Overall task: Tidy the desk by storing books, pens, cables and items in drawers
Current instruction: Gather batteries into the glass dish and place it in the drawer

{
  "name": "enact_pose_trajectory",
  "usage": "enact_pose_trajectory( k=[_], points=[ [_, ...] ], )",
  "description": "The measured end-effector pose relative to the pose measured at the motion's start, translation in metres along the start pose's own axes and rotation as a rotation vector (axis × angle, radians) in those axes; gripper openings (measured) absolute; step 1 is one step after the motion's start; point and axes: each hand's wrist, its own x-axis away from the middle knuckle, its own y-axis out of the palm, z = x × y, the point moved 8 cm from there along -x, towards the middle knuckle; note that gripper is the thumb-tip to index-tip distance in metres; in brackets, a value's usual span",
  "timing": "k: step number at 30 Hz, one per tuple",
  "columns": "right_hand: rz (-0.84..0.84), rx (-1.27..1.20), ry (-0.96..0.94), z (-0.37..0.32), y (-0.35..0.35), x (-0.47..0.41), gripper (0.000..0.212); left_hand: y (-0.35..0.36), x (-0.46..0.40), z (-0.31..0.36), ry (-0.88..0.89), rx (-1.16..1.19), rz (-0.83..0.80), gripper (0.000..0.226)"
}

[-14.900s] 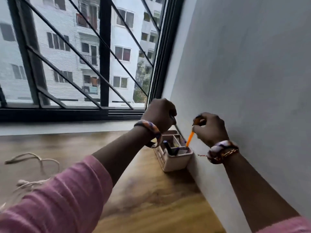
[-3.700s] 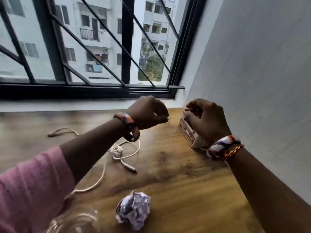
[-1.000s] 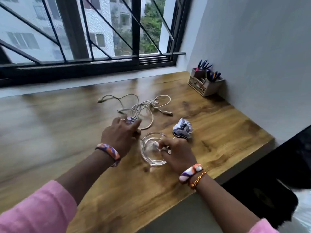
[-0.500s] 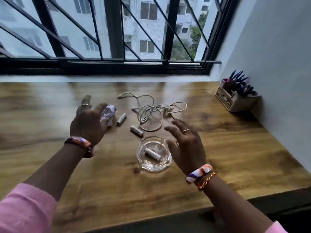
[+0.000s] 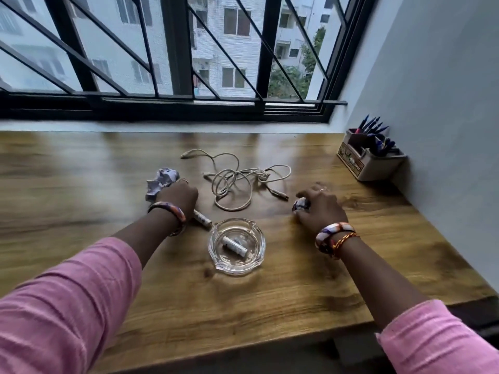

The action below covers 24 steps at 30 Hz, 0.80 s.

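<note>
My left hand (image 5: pixel 176 197) lies curled on the wooden desk (image 5: pixel 270 306) over a white battery (image 5: pixel 202 220), whose end sticks out beneath the palm. A crumpled paper ball (image 5: pixel 162 180) touches the far side of that hand. My right hand (image 5: pixel 320 209) grips a second crumpled paper (image 5: pixel 300 205) on the desk. Between my hands stands a glass ashtray (image 5: pixel 213 240) with another battery (image 5: pixel 234 247) lying in it. A tangled beige cable (image 5: pixel 235 182) lies just beyond the ashtray.
A beige pen holder (image 5: pixel 370 166) full of pens (image 5: pixel 374 125) stands in the far right corner against the grey wall. A barred window runs along the back of the desk. The desk's front edge is close to me.
Both hands have come down from spread-open above the desk. The left now covers the batteries with its paper ball beside it. The right has closed on the other paper.
</note>
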Motion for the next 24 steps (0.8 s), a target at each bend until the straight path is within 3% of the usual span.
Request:
enact_pose_trajectory(
  k=[2,5,8,10,12,15,18,20,24],
  points=[
    [0.057,0.196,-0.062,-0.022,-0.003,0.005,0.047,-0.002,0.005,-0.005,-0.017,0.059,0.029,0.027],
    [0.163,0.022,-0.355,-0.091,-0.011,0.018,0.037,-0.015,0.018,-0.021,-0.023,0.376,0.188,0.022],
    [-0.011,-0.193,-0.479,-0.152,0.011,0.02,0.03,-0.045,0.049,-0.042,-0.009,0.696,0.457,0.02],
    [-0.134,-0.067,-0.521,-0.182,0.042,0.019,0.034,-0.065,0.072,-0.054,-0.003,0.784,0.592,0.012],
    [-0.196,0.083,-0.545,-0.198,0.066,0.019,0.035,-0.078,0.09,-0.063,-0.018,0.855,0.664,0.01],
    [-0.207,-0.032,-0.539,-0.204,0.079,0.016,0.028,-0.088,0.107,-0.065,0.039,0.884,0.72,0.007],
    [-0.066,-0.219,-0.463,-0.183,0.054,0.012,0.023,-0.089,0.116,-0.044,0.18,0.883,0.69,0.008],
    [0.025,-0.312,-0.403,-0.158,0.029,0.009,0.021,-0.085,0.115,-0.018,0.324,0.902,0.571,0.009],
    [0.0,-0.219,-0.325,-0.109,-0.001,0.016,0.02,-0.069,0.109,0.044,0.536,0.793,0.304,0.015]
  ],
)
